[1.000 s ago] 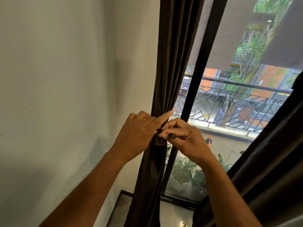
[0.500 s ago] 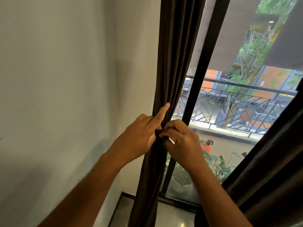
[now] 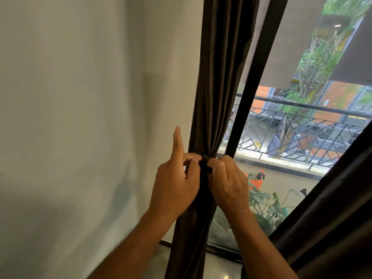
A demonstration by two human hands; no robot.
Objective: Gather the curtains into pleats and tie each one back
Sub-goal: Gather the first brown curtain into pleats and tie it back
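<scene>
You are working at the gathered dark brown curtain [image 3: 215,93], which is hanging between the white wall [image 3: 80,117] and the black window frame [image 3: 251,81]. Your left hand [image 3: 177,186] is pinching the dark tie-back [image 3: 205,165] at the cinched waist of the pleats, index finger pointing straight up. Your right hand [image 3: 227,182] is gripping the tie-back from the other side, fingers curled. A second curtain [image 3: 332,218] is hanging at the lower right, ungathered. A balcony railing [image 3: 302,125] is showing through the glass.
</scene>
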